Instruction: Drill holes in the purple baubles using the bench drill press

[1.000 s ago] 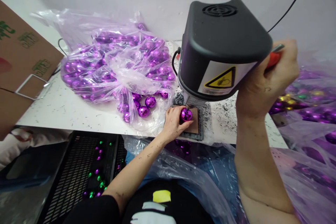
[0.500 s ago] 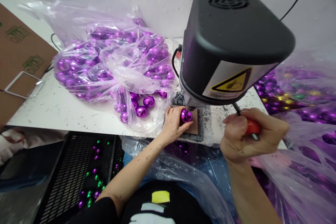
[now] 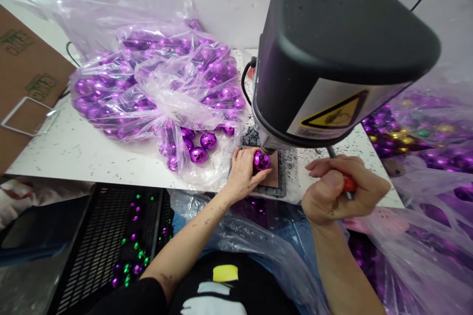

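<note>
My left hand (image 3: 244,173) holds a shiny purple ball (image 3: 262,160) between thumb and fingers, on a brown square pad (image 3: 271,177) over the machine's dark base. The tip of the black machine (image 3: 332,59) is right at the top of the ball; whether they touch I cannot tell. At the machine's right, my right hand (image 3: 340,189) is wrapped round the red knob (image 3: 349,183) of its lever. Several loose purple balls (image 3: 199,155) lie at the mouth of a clear plastic bag (image 3: 173,98) full of purple balls, left of my left hand.
A cardboard box (image 3: 29,83) stands at the left. Below the white table (image 3: 88,152) is a black crate (image 3: 99,236) with small purple and green balls. More bags of purple and gold balls (image 3: 424,152) lie at the right. Plastic sheeting covers my lap.
My right hand, on the lever knob, has moved a little to the left. The view has shifted slightly. My left hand keeps the ball under the machine's tip.
</note>
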{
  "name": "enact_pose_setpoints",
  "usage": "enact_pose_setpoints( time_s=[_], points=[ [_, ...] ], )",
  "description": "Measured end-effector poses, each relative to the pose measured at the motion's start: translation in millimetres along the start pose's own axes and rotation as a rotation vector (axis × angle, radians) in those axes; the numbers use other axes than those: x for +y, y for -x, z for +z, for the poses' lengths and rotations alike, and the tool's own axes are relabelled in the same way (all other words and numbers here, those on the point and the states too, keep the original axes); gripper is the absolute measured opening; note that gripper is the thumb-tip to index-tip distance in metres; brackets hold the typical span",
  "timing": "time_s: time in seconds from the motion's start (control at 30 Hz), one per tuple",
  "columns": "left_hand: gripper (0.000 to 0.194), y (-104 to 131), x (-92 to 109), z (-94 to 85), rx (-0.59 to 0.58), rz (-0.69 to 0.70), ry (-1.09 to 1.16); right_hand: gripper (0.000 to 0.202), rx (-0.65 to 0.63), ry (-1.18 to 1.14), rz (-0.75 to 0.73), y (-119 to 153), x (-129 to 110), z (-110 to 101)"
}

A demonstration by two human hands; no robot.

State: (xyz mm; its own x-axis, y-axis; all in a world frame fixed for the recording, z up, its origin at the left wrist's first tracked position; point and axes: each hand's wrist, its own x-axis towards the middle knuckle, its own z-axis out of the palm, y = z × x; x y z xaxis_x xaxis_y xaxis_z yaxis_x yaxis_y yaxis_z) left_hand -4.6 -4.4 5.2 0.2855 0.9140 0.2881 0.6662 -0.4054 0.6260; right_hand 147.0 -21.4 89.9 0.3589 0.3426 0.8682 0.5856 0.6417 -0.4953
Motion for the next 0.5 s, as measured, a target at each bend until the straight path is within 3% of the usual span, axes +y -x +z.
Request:
enact_pose_setpoints(
  time_s=[0.37, 0.5],
  points=[
    [0.044, 1, 0, 0.3, 0.014, -0.002, -0.008, 0.006, -0.039, -0.062, 0.006, 22, 17, 4],
    [0.044, 0, -1, 2.5, 0.031, 0.018, 0.006, 0.017, -0.017, -0.015, -0.03, 5, 12, -3]
  ],
)
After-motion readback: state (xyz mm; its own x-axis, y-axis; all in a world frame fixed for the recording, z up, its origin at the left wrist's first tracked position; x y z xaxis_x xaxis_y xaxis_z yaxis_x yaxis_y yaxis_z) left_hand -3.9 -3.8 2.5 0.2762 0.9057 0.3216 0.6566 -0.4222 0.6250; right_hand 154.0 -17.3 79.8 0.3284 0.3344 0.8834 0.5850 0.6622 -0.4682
